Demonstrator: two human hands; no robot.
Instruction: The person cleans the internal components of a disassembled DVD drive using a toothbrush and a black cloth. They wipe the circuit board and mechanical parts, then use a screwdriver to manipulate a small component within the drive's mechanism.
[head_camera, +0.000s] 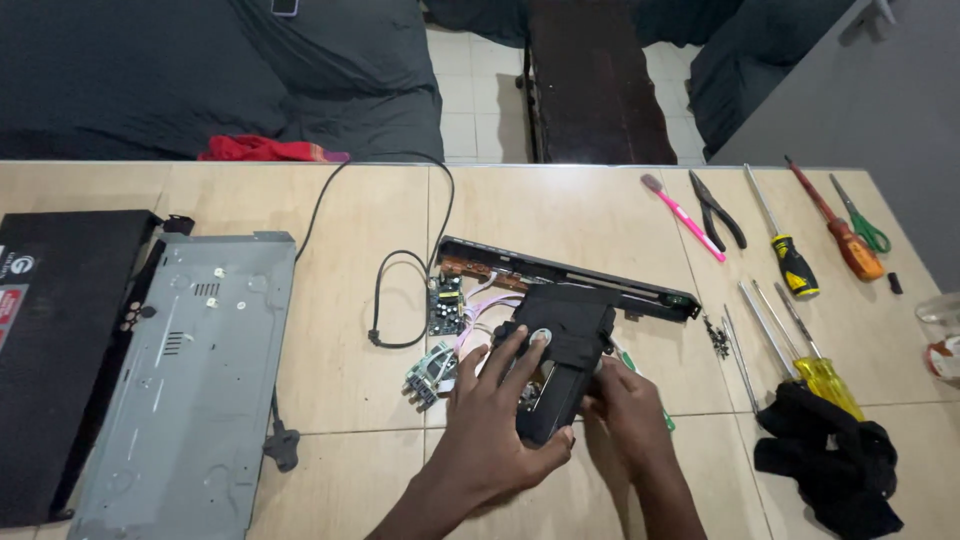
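Two bare hands clamp a black disc-drive unit (560, 355) at the middle of a tan tiled table (340, 400). The left hand (500, 420) spreads its fingers over the unit's top and near end; the right hand (630, 405) grips its right side. At far left, a black cover (55, 330) bears a red-and-white label by its edge.

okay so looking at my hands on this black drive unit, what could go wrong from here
1. The drive unit, held by the left hand and right hand, looks still tied by thin wires to small circuit boards; lifting could strain them.
2. Loose screws lie nearby and could scatter.
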